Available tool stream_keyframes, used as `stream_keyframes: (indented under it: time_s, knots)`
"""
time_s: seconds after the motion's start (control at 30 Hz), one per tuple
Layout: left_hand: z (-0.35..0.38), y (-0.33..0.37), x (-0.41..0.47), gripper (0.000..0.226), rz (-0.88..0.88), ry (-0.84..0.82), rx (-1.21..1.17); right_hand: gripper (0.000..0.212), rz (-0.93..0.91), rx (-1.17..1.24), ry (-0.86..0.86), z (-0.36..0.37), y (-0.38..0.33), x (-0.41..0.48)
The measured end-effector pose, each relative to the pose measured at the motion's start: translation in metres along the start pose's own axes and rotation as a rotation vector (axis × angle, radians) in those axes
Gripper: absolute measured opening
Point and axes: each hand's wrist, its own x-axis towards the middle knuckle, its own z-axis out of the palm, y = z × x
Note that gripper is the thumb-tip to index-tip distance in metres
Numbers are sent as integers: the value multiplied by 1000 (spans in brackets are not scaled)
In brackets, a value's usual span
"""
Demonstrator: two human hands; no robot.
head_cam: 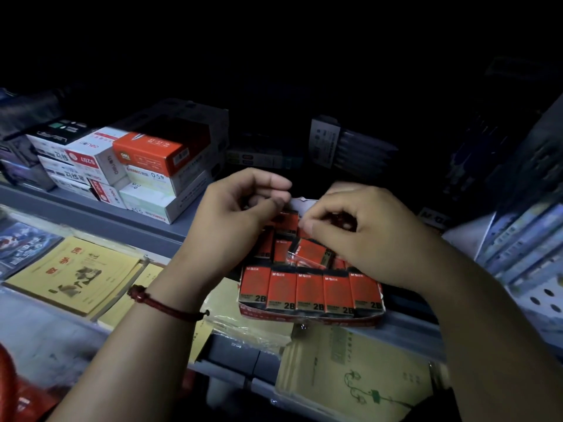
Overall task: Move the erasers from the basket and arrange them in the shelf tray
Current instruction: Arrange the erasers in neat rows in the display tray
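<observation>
A red cardboard shelf tray sits on the shelf edge. Its front row holds several red-and-black 2B erasers standing side by side. Behind them lie looser erasers, one tilted in clear wrap. My left hand hovers over the tray's back left, thumb and forefinger pinched at the torn white back rim. My right hand is over the back right, fingers curled, pinching something small that I cannot make out. The basket is only a red edge at the bottom left.
Stacked white and orange pen boxes stand on the shelf at back left. Yellow exercise books lie on the lower shelf at left, more books below the tray. Packaged goods line the right. The upper area is dark.
</observation>
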Motion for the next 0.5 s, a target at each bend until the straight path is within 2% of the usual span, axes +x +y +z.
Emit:
stream_keyframes:
  time_s: [0.1,0.23,0.37,0.43,0.5]
  knots:
    - [-1,2,1,14,-41,15,-62,17,33,-36,-135,-3,-3,-1]
    - [0,2,1,13,-47,35,-95,17,28,-7,-86,-2,-5,1]
    - [1,2,-1,13,-45,46,-109,15,39,90,-114,-6,-7,-1]
    - [0,3,-1,13,-58,34,-113,16,52,175,-70,-7,-8,-1]
    - [-2,5,-1,16,-70,17,-110,16,97,351,45,-6,-8,1]
